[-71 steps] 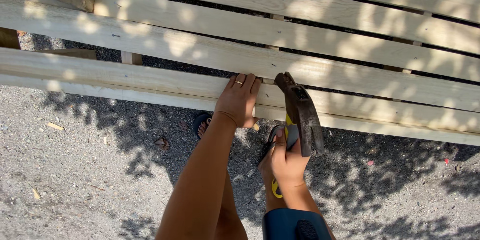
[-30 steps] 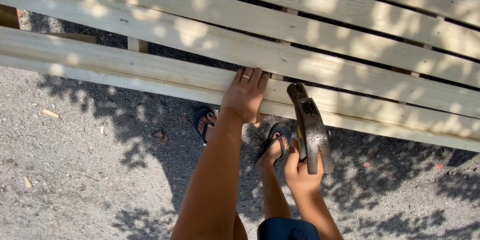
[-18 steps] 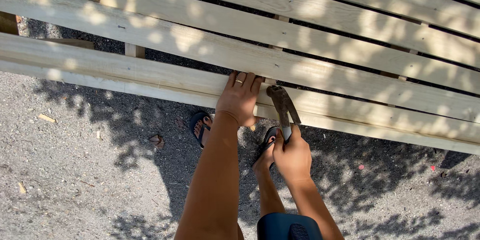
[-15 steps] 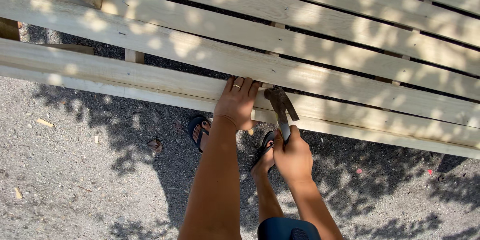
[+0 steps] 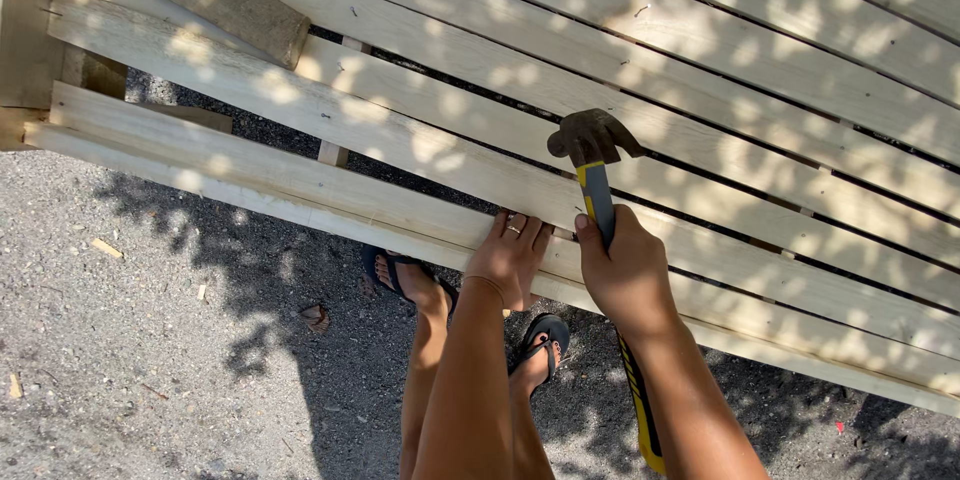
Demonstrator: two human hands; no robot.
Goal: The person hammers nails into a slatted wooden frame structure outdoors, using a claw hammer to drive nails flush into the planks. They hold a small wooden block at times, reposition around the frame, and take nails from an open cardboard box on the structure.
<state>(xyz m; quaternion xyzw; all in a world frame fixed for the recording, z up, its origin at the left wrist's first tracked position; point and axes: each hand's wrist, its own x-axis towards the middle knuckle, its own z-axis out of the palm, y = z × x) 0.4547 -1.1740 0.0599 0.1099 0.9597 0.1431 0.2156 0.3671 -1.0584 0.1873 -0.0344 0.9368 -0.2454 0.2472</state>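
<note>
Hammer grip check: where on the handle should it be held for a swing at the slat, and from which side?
Hold the hammer lower on its yellow-and-black handle, from the near side. The right hand chokes up close under the head, and a long stretch of handle trails behind the wrist. The left hand rests on the slat.

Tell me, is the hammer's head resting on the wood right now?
No, the hammer is raised above the slats, gripped in the right hand.

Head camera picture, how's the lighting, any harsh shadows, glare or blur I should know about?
Head view: strong sun through leaves, dappled bright patches and soft shadow blotches across the pale wooden slats; a dark leafy shadow on the gravel ground; brightest spots on the wood look nearly washed out; hammer, right hand and left hand are sharp, with no evident motion blur.
</note>
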